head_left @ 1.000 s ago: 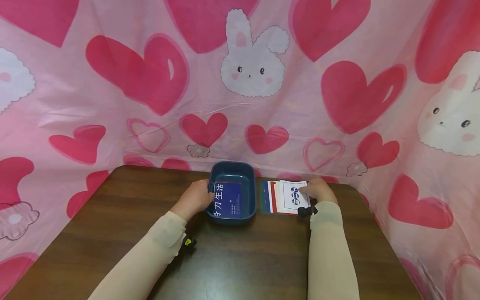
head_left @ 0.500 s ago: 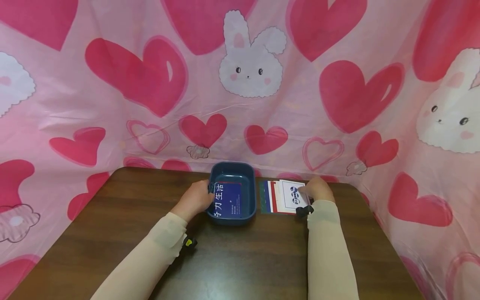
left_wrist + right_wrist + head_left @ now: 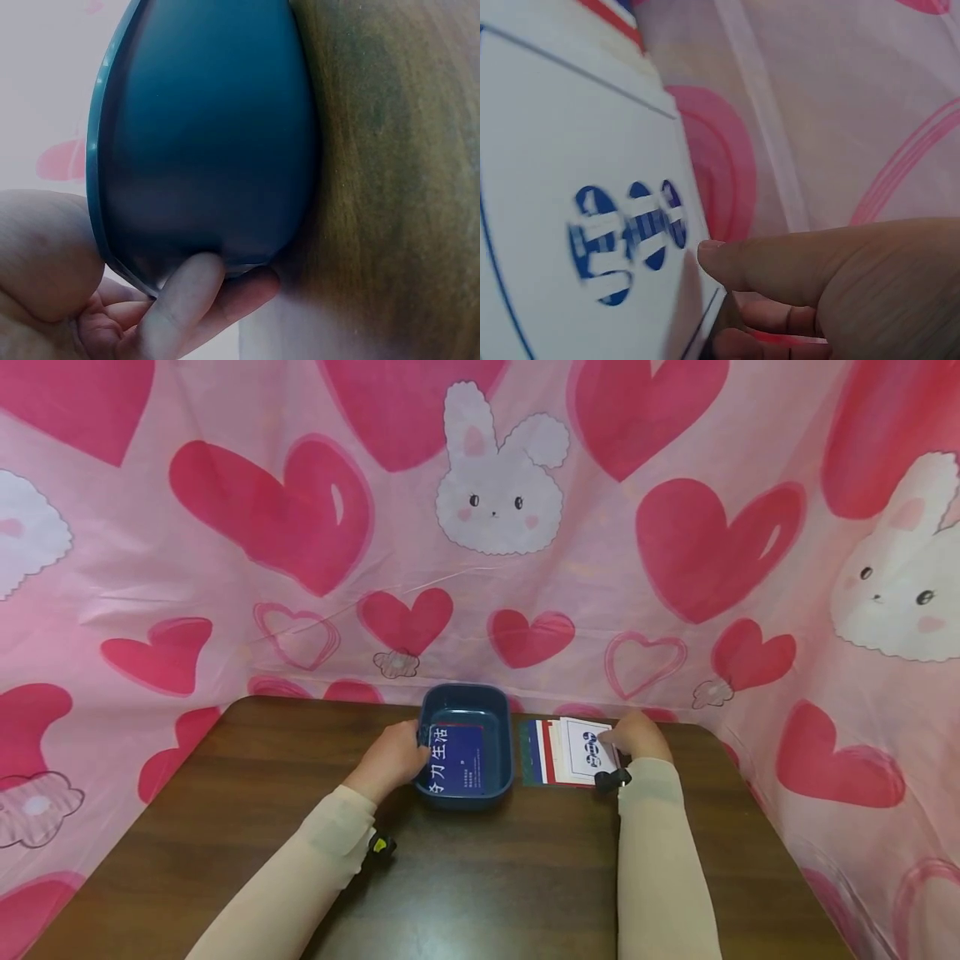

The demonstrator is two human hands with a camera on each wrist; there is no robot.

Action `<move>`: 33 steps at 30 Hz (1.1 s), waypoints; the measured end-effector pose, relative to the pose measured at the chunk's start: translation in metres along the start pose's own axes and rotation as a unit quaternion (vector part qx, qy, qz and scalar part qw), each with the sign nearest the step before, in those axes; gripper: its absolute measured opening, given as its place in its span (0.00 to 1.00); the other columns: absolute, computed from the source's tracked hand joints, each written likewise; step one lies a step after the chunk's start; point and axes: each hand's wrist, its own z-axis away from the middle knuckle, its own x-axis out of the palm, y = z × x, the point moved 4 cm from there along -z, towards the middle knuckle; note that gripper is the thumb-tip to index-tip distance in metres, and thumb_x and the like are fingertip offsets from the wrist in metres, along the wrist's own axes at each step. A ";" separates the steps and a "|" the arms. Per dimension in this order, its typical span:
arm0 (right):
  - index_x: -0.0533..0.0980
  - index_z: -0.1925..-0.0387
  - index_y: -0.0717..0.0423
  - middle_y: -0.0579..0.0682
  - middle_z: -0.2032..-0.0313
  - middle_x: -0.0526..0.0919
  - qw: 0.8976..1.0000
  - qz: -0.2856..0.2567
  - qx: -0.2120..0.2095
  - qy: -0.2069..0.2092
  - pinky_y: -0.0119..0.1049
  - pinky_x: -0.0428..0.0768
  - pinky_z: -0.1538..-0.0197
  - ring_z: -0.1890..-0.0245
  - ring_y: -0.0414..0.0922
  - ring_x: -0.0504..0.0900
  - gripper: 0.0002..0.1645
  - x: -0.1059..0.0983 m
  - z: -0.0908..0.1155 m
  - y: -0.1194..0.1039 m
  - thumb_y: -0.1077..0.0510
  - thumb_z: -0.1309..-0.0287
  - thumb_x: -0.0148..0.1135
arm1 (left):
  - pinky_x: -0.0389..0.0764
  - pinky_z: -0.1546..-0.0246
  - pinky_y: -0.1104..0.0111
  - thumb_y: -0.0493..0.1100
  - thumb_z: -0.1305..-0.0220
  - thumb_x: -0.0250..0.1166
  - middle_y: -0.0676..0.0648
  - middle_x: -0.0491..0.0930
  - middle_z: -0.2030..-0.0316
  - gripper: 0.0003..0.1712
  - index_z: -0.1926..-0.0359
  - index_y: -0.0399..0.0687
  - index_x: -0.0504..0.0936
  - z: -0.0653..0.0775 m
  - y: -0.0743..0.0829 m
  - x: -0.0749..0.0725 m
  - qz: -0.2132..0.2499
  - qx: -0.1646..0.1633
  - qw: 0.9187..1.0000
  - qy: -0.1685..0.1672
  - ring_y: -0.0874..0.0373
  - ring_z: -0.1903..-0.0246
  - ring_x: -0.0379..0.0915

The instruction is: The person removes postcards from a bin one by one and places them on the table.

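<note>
A dark blue rectangular bin [image 3: 480,799] stands near the back of the table. My left hand [image 3: 390,760] grips its left wall, with the thumb over the rim and the fingers against the outside, as the left wrist view shows the bin's wall [image 3: 210,135] beside them. Inside lies a blue card [image 3: 461,764] with white Chinese characters. Right of the bin, a fanned pile of cards [image 3: 536,752] has green, blue, red and white edges. On top is a white card [image 3: 576,760] with a blue border and logo. My right hand [image 3: 641,739] pinches its right edge, thumb on the face, fingertips underneath.
The dark brown wooden table [image 3: 495,877] ends at the back against a pink curtain [image 3: 480,577] printed with hearts and rabbits, which also rises on both sides. A small black device [image 3: 611,779] sits at the right wrist, another [image 3: 381,845] at the left.
The white card under my right thumb has shifted and tilted slightly. My left hand and the bin stay in place.
</note>
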 end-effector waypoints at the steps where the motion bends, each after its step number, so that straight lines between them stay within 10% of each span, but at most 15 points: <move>1: 0.82 0.39 0.73 0.67 0.51 0.86 1.000 0.008 -0.007 0.001 0.63 0.86 0.36 0.52 0.63 0.83 0.30 -0.002 0.000 -0.001 0.50 0.28 0.73 | 0.86 0.31 0.40 0.43 0.18 0.67 0.34 0.88 0.37 0.31 0.22 0.34 0.76 0.000 0.000 0.000 0.000 0.001 1.000 0.001 0.43 0.48 0.86; 14: 0.80 0.32 0.62 0.65 0.45 0.89 0.994 -0.059 -0.091 -0.025 0.59 0.87 0.38 0.44 0.61 0.86 0.35 -0.014 0.027 -0.063 0.38 0.22 0.67 | 0.89 0.34 0.42 0.42 0.18 0.67 0.36 0.90 0.41 0.27 0.25 0.36 0.79 -0.001 0.001 0.002 0.010 0.002 1.000 -0.006 0.45 0.51 0.87; 24: 0.78 0.31 0.62 0.64 0.47 0.90 0.972 -0.094 -0.208 -0.049 0.44 0.90 0.50 0.53 0.59 0.91 0.33 0.002 0.052 -0.132 0.44 0.25 0.70 | 0.88 0.34 0.41 0.42 0.18 0.67 0.36 0.90 0.41 0.27 0.25 0.36 0.79 -0.001 -0.001 0.000 0.012 -0.002 1.000 -0.008 0.45 0.51 0.87; 33: 0.80 0.29 0.60 0.62 0.48 0.93 0.960 -0.129 -0.223 -0.106 0.55 0.95 0.48 0.54 0.56 0.96 0.33 0.036 0.064 -0.177 0.45 0.25 0.75 | 0.88 0.33 0.40 0.41 0.18 0.67 0.36 0.91 0.43 0.25 0.28 0.35 0.81 0.001 0.002 -0.001 0.016 0.011 1.000 -0.001 0.44 0.52 0.88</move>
